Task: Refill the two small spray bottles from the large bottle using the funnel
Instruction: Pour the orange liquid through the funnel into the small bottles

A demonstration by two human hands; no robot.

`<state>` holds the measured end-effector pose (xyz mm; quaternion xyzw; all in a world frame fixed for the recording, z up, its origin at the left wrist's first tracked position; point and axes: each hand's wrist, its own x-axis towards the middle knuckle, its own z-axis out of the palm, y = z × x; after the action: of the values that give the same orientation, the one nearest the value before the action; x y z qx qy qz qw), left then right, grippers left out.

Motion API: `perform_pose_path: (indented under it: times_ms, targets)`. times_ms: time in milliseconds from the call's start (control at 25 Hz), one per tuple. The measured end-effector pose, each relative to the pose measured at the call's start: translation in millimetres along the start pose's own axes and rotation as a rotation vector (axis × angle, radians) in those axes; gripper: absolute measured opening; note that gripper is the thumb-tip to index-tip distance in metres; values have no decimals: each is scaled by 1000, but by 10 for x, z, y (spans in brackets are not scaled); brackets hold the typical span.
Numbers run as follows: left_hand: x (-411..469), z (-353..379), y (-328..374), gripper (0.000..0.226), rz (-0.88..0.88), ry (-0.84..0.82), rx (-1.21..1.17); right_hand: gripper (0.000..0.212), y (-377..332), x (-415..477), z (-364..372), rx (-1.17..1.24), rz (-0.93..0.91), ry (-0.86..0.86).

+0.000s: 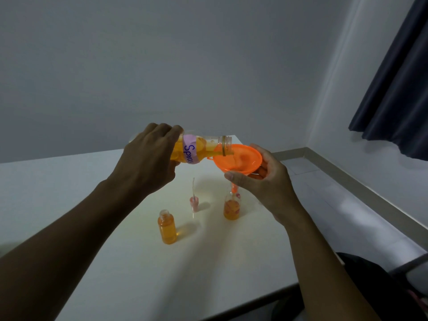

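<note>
My left hand (148, 158) grips the large clear bottle (203, 147) with a pink label, tipped almost level, its open mouth over the orange funnel (240, 158). Orange liquid runs from the mouth into the funnel. My right hand (261, 179) holds the funnel under its bowl, and the spout goes into the neck of a small bottle (231, 208) that is partly filled with orange liquid. A second small bottle (167, 228) stands uncapped nearer to me on the left, nearly full. A pink spray cap (194, 202) with its thin tube rests on the table between them.
The white table (92, 205) ends at its right edge close to the right-hand bottle, with grey floor beyond. A dark curtain (398, 89) hangs at the right wall. Something dark (370, 286) lies below the table's front right corner.
</note>
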<state>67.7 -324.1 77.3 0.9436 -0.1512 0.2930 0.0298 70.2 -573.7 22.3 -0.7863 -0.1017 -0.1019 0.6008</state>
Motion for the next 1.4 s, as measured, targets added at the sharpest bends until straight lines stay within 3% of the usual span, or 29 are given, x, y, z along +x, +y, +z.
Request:
perform_pose_path:
  times_ms: [1400]
  targets:
    - [18,-13,25,63,2,3,-3,99,41,27,-11,-12,0,14]
